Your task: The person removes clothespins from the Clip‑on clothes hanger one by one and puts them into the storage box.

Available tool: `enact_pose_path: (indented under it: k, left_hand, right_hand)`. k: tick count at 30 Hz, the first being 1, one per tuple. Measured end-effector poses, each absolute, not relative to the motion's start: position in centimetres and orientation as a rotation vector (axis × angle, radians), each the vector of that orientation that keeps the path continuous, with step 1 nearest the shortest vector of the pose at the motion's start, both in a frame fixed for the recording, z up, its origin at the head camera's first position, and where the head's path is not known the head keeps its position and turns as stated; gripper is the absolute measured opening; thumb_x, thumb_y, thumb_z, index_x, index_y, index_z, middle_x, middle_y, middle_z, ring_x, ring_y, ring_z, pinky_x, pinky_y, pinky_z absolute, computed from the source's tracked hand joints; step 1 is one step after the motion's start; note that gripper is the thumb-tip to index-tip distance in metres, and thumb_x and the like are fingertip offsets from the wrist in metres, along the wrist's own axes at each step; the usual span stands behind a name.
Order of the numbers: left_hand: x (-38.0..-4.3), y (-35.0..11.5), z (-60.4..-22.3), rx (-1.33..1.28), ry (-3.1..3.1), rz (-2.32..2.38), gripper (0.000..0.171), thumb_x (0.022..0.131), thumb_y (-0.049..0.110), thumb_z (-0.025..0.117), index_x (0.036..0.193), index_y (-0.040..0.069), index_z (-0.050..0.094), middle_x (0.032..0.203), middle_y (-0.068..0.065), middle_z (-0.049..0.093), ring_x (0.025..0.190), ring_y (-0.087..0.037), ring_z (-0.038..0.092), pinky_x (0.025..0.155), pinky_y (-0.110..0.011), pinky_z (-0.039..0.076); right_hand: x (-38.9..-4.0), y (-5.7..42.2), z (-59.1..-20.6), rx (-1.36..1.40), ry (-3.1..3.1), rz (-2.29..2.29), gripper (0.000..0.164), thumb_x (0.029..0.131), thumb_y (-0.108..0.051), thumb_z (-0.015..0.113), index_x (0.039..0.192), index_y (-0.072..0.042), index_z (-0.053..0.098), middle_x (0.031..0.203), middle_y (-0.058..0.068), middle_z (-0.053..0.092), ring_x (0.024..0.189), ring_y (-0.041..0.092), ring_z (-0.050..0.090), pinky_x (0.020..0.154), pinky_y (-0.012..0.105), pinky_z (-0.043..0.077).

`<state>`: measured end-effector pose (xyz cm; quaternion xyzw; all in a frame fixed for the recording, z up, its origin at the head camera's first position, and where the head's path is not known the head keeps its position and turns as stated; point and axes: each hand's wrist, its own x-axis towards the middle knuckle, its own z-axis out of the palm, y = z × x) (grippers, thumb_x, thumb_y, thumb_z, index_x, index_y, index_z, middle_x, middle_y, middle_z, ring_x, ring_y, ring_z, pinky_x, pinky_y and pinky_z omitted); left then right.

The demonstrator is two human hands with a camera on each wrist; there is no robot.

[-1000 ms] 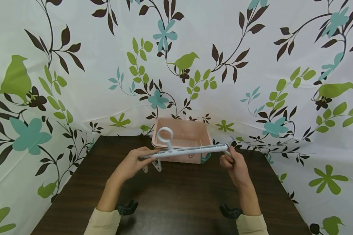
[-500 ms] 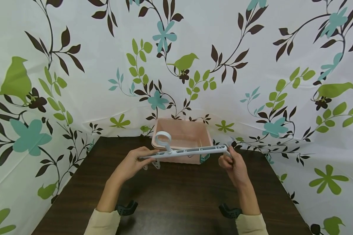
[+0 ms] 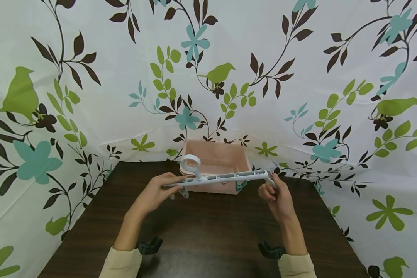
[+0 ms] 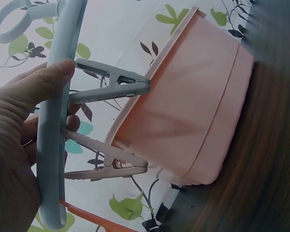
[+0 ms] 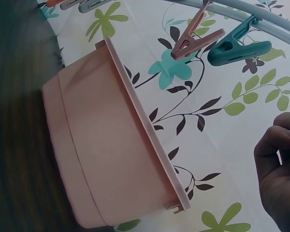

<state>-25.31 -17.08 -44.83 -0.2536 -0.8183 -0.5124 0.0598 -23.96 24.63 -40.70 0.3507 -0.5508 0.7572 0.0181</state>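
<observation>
A pale blue-grey plastic clothes hanger [image 3: 229, 177] is held up in front of the pink basin, its round hook [image 3: 191, 164] toward the left. My left hand [image 3: 156, 193] pinches the left end between thumb and fingers. Below that end, in the left wrist view, hang a grey clothespin [image 4: 111, 84], a beige clothespin [image 4: 108, 157] and part of an orange clothespin [image 4: 99, 220]. My right hand [image 3: 278, 197] grips a pale piece at the right end; I cannot tell whether that is a clip. A pink clothespin [image 5: 195, 38] and a teal clothespin [image 5: 237, 46] hang from the hanger's bar.
The pink basin [image 3: 212, 188] stands at the back of the dark wooden table [image 3: 208, 231]. Behind it is a white curtain [image 3: 271, 31] printed with leaves and birds. A black wrist mount [image 3: 151, 246] sits at my left sleeve, another mount [image 3: 272, 250] at my right.
The hanger has rolled slightly, so its hook leans lower and a little farther left. Both hands keep their hold, almost in the same place.
</observation>
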Motion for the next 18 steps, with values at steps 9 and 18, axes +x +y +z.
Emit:
enact_pose_path:
  k: [9, 18]
  left_hand:
    - [-25.4, -17.3, -45.1, -0.752, -2.460, -1.527, 0.037, 0.102, 0.022, 0.076, 0.139, 0.023, 0.076, 0.111, -0.003, 0.070, 0.078, -0.023, 0.066, 0.068, -0.029, 0.057]
    - [-25.6, -17.6, -45.0, -0.732, -2.467, -1.547, 0.038, 0.102, 0.023, 0.076, 0.140, 0.021, 0.075, 0.113, -0.004, 0.070, 0.077, -0.024, 0.067, 0.067, -0.028, 0.057]
  right_hand:
    - [-24.1, 24.8, -41.2, 0.947, -1.684, 2.312, 0.059, 0.120, -0.019, 0.015, 0.080, -0.006, 0.056, 0.063, 0.007, 0.031, 0.055, 0.023, 0.026, 0.057, 0.042, 0.017]
    - [-24.9, 25.1, -41.6, 0.656, -1.739, 2.318, 0.042, 0.120, -0.021, 0.032, 0.107, -0.011, 0.071, 0.068, 0.000, 0.060, 0.057, 0.018, 0.040, 0.064, 0.028, 0.040]
